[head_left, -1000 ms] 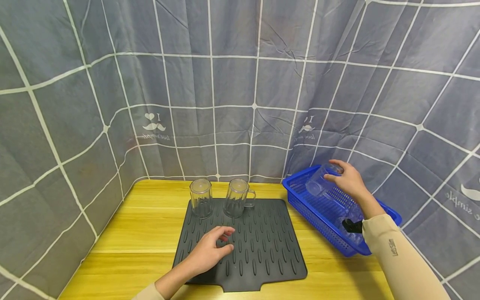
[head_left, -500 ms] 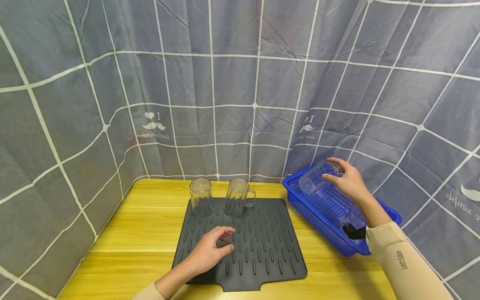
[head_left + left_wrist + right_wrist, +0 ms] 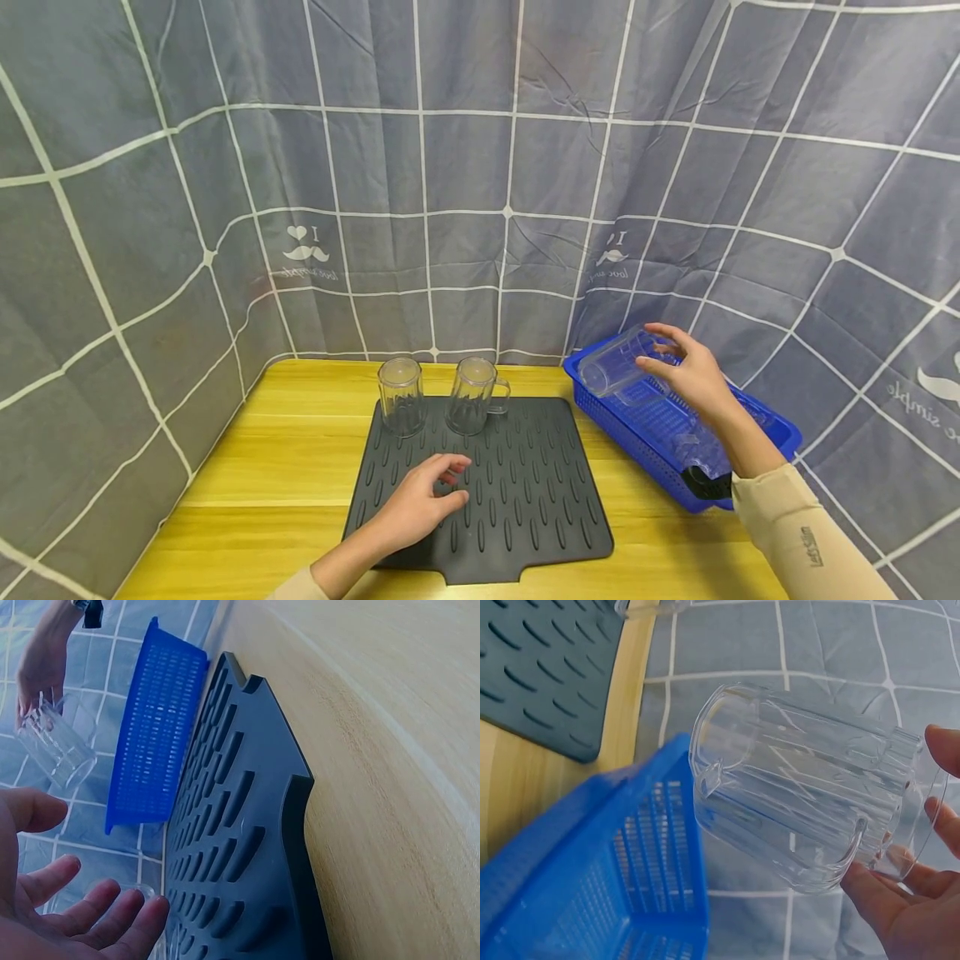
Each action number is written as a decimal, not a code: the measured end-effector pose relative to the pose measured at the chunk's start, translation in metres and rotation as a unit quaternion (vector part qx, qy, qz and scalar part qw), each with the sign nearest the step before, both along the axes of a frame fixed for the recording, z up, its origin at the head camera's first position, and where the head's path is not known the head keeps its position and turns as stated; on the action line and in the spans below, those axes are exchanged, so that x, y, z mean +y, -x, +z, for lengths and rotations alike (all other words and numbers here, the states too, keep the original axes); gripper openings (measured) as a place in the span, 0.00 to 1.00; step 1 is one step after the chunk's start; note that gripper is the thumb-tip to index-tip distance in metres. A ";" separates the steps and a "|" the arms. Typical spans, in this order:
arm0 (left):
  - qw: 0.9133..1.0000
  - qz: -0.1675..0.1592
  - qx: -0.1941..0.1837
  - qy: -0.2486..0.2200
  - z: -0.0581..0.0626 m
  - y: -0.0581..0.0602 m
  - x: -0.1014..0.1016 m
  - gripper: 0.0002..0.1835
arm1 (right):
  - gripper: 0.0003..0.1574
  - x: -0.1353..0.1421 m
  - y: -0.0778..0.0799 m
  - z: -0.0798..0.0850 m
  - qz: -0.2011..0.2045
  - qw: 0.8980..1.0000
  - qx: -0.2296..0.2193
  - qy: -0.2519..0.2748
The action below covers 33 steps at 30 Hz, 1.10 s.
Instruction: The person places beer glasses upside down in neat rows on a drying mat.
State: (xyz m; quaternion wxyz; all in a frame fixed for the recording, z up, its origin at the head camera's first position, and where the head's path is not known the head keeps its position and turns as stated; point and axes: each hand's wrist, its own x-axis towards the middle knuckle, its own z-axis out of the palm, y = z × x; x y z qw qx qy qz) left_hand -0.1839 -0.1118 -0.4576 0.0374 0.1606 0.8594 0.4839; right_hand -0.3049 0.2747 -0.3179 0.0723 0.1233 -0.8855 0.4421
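My right hand point(image 3: 693, 375) grips a clear glass mug point(image 3: 611, 367) near one end, thumb and fingers spread around it. The mug is tilted over the blue basket point(image 3: 630, 446), its other end pointing left. In the right wrist view the mug's fluted wall point(image 3: 802, 780) shows, with its handle along the underside. My left hand point(image 3: 416, 504) hovers over the dark ribbed drying mat point(image 3: 525, 508), fingers loosely bent and holding nothing. Two more glass mugs stand at the mat's far edge: a left mug point(image 3: 401, 400) and a right mug point(image 3: 470, 400) with its handle to the right.
More clear glassware point(image 3: 699, 446) lies in the near end of the basket, partly hidden by my right forearm. The basket stands at the right of the yellow wooden table point(image 3: 292, 450). A grey checked curtain point(image 3: 465, 167) closes off the back and sides.
My right hand has shifted slightly left with the mug, which has tipped further toward horizontal and risen over the basket's far left rim. The left hand has stayed in place.
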 end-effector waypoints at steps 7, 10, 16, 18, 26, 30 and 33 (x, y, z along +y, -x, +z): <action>1.000 -0.004 -0.004 -0.009 0.000 0.001 0.003 0.23 | 0.41 -0.004 -0.009 -0.012 0.032 0.998 -0.019 0.049; 1.000 -0.009 -0.007 -0.014 -0.001 0.002 0.004 0.23 | 0.41 -0.006 -0.013 -0.016 0.039 0.997 -0.024 0.061; 1.000 -0.007 -0.012 -0.012 0.001 0.002 0.007 0.23 | 0.40 -0.011 -0.020 -0.024 0.057 0.995 -0.028 0.082; 1.000 -0.008 -0.012 -0.013 0.001 0.002 0.009 0.23 | 0.40 -0.013 -0.023 -0.026 0.063 0.993 -0.036 0.093; 1.000 -0.008 -0.012 -0.017 0.000 0.005 0.014 0.23 | 0.38 -0.024 -0.032 -0.037 0.093 0.987 -0.050 0.125; 1.000 -0.011 -0.007 -0.016 0.002 0.006 0.019 0.23 | 0.38 -0.029 -0.036 -0.043 0.101 0.981 -0.073 0.147; 1.000 -0.018 -0.008 -0.022 0.004 0.007 0.023 0.23 | 0.39 -0.033 -0.038 -0.047 0.107 0.977 -0.089 0.162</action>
